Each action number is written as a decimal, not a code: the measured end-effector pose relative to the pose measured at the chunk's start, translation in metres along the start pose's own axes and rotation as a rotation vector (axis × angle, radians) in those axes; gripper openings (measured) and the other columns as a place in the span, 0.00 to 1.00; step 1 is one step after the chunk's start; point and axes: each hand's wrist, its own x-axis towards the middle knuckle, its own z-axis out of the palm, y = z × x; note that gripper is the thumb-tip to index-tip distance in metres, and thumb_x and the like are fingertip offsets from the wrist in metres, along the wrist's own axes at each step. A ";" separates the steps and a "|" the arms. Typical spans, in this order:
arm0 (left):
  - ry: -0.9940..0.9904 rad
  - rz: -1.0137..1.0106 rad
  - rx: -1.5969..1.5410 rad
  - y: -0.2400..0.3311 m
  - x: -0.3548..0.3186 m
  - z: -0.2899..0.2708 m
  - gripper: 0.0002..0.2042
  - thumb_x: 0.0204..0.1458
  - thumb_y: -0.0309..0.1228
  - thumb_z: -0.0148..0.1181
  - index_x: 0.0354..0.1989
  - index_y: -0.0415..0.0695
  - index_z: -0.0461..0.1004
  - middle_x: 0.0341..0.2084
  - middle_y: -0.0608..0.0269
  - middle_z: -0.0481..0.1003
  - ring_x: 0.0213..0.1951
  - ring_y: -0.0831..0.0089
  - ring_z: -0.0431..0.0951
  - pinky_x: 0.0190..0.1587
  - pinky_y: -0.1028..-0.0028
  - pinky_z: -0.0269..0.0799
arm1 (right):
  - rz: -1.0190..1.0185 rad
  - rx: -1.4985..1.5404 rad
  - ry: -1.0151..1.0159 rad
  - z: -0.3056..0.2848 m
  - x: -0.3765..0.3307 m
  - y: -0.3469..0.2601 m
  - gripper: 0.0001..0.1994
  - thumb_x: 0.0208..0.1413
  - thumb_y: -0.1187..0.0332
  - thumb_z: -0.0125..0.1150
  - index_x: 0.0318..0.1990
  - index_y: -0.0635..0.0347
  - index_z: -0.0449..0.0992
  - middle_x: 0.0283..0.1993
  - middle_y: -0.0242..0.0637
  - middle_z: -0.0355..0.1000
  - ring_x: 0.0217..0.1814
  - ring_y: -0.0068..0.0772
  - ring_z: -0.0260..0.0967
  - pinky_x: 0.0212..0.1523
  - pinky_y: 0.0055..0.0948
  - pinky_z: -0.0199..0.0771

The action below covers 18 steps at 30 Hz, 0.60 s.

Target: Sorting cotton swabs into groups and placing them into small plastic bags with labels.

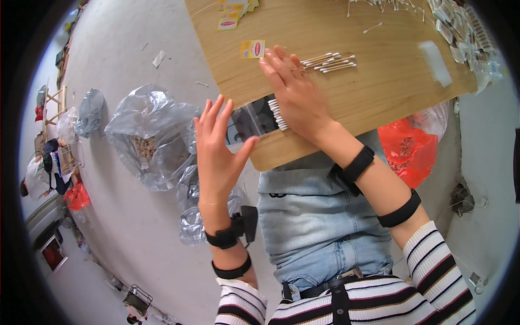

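My left hand [219,149] is raised beside the table's left edge, its fingers spread and nothing in it. Next to its thumb, a clear plastic bag [246,127] and a dark flat piece [265,111] lie at the table edge. My right hand [300,100] reaches over the table with its fingers stretched out flat. From under its palm side, a row of cotton swabs [278,115] shows white tips; their sticks are hidden. Beyond the fingers lies a small loose group of cotton swabs [330,62]. A yellow and white card [253,49] sits near the fingertips.
The wooden table [368,103] holds more cards [230,19], scattered swabs [387,5] and a heap of packed swabs [460,30]. A translucent strip [435,64] lies at the right. Grey plastic bags [154,130] stand on the floor left; a red bag [409,149] is under the table.
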 end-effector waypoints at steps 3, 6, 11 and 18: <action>-0.171 0.163 0.447 -0.002 0.004 -0.009 0.36 0.32 0.27 0.76 0.57 0.45 0.72 0.58 0.60 0.69 0.63 0.55 0.63 0.70 0.53 0.50 | -0.033 0.031 0.017 0.011 0.011 -0.010 0.24 0.59 0.72 0.44 0.63 0.68 0.62 0.71 0.48 0.57 0.76 0.43 0.48 0.74 0.41 0.49; -0.205 0.206 0.476 -0.006 0.014 -0.013 0.33 0.32 0.28 0.76 0.54 0.44 0.73 0.52 0.61 0.71 0.58 0.56 0.67 0.67 0.56 0.57 | -0.060 0.029 0.028 0.014 0.014 -0.013 0.23 0.59 0.71 0.44 0.63 0.69 0.63 0.70 0.49 0.58 0.76 0.44 0.49 0.74 0.41 0.49; -0.252 0.244 0.455 0.003 0.026 -0.012 0.28 0.31 0.29 0.76 0.46 0.42 0.73 0.46 0.60 0.71 0.50 0.57 0.70 0.55 0.60 0.68 | -0.067 0.043 0.031 0.015 0.014 -0.012 0.23 0.59 0.71 0.44 0.62 0.70 0.63 0.70 0.50 0.58 0.76 0.44 0.49 0.74 0.42 0.49; -0.362 0.067 0.295 0.005 0.030 -0.007 0.28 0.34 0.27 0.75 0.47 0.41 0.69 0.45 0.58 0.70 0.48 0.58 0.74 0.47 0.65 0.74 | -0.038 0.072 0.047 0.015 0.013 -0.014 0.23 0.58 0.76 0.45 0.62 0.66 0.65 0.69 0.43 0.60 0.75 0.40 0.50 0.73 0.42 0.52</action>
